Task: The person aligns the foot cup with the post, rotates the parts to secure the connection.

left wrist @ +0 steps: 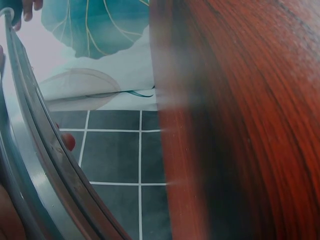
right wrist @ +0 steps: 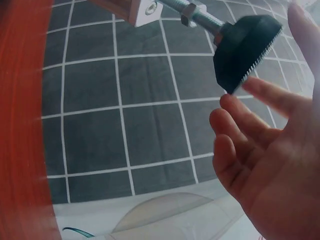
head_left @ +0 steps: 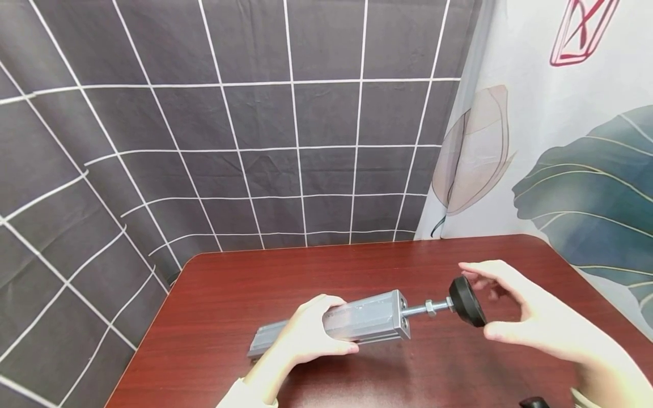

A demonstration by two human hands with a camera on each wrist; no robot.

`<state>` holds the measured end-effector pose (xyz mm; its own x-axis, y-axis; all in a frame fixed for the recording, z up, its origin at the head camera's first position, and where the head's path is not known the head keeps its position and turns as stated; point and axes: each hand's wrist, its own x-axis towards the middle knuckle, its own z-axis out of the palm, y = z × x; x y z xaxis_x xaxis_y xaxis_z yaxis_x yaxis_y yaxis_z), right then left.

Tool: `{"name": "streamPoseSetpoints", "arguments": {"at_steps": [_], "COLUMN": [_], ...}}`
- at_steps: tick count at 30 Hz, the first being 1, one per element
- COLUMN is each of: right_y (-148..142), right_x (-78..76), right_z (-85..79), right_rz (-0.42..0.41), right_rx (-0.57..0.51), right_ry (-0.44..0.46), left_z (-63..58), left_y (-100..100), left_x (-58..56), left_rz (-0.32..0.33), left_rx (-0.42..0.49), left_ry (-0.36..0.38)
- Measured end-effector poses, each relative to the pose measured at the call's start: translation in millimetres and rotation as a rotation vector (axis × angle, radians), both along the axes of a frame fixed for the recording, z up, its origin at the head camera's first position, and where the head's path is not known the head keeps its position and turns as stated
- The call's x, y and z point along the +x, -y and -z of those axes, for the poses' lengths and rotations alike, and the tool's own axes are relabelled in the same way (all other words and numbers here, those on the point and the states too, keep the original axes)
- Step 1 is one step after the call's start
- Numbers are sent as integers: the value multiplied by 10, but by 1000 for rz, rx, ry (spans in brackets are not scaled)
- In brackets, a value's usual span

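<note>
My left hand [head_left: 311, 334] grips a grey aluminium profile [head_left: 364, 315] from above, thumb on the near side, holding it tilted over the table. From the profile's right end plate sticks a threaded rod [head_left: 415, 310] with a hex nut [head_left: 431, 308] on it. A black levelling foot [head_left: 465, 301] caps the rod's outer end. Around the foot's flat base, my right hand [head_left: 535, 317] is spread, thumb and fingers apart. In the right wrist view its fingertips come close to the rim of the foot [right wrist: 245, 50]; contact cannot be told. The left wrist view shows the profile's grooved side [left wrist: 45, 150].
Beneath both hands is a reddish-brown wooden table [head_left: 245, 272]. A dark grid-patterned curtain [head_left: 255, 124] hangs behind it, and a white leaf-printed curtain [head_left: 535, 113] on the right. A small black object [head_left: 533, 402] shows at the bottom edge near the right forearm.
</note>
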<state>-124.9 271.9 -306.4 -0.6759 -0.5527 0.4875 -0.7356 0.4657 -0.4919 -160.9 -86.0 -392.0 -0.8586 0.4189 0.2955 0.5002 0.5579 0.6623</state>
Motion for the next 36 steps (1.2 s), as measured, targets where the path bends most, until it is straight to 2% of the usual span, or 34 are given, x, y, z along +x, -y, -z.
{"name": "streamPoseSetpoints", "arguments": {"at_steps": [3,8,11,14,19,27,31,36], "right_y": [-35,-42,-42,-29,-10,2,-41,-46], "right_x": [12,-11,-24,-39,-28,-19,18,-23], "right_z": [1,16,19,28,29,26,7,26], "right_rz": [-26,-110,-139,-169,-112,-8,5,-127], "right_rx": [26,-14,-24,-62,-101,-90,-12,-14], "right_ry": [-28,-98,-83,-19,70,129,60,-101], "left_z": [-4,-6,-4,1,9,11,14,17], "left_y": [-2,0,-1,0,3,9,9,7], "left_x": [2,2,0,-1,-7,-6,-2,0], "left_rz": [-1,-4,-5,-7,-5,1,-1,-1], "left_rx": [5,1,-1,-1,-1,-6,-2,5], "left_ry": [-2,1,10,12,8,1,-13,-24]}}
